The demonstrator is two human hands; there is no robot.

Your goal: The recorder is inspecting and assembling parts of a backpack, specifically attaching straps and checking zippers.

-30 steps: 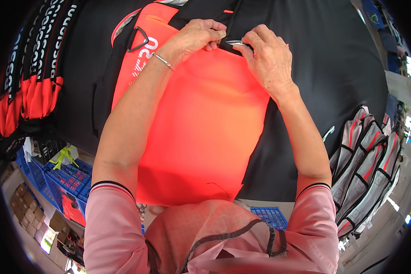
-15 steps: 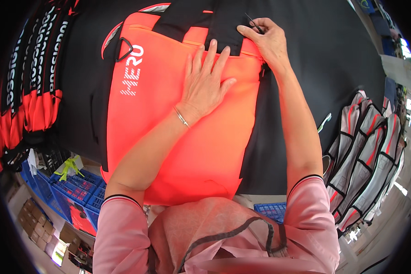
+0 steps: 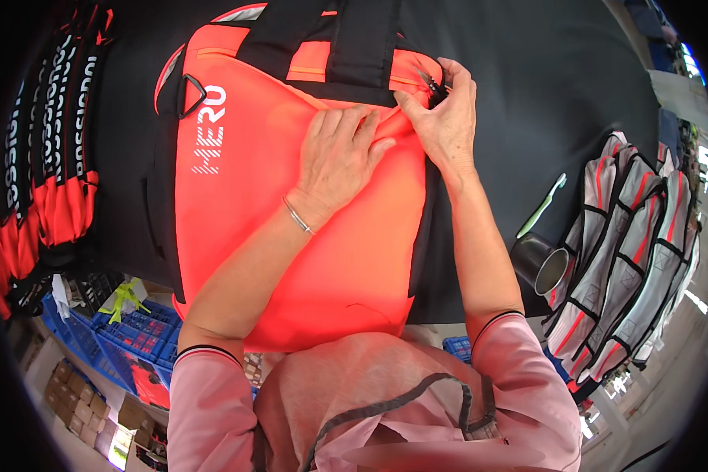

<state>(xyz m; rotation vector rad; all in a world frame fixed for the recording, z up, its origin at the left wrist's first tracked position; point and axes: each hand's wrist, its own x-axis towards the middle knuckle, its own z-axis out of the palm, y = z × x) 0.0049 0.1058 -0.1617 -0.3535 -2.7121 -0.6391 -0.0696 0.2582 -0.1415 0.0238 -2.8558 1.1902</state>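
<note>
Lying on the black worktop point(image 3: 519, 102), the orange bag point(image 3: 330, 252) already has its dark straps point(image 3: 362, 47) in place; work at its upper right corner looks unfinished. There your right hand's point(image 3: 448, 122) grip is closed around a dark tool point(image 3: 437, 93); whether your left hand point(image 3: 333, 164) pinches or only presses the bag, I cannot tell.

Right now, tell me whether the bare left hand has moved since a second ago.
Yes: the bare left hand is nearer the person's body, judged against the black triangular ring on the orange fabric bag.
</note>
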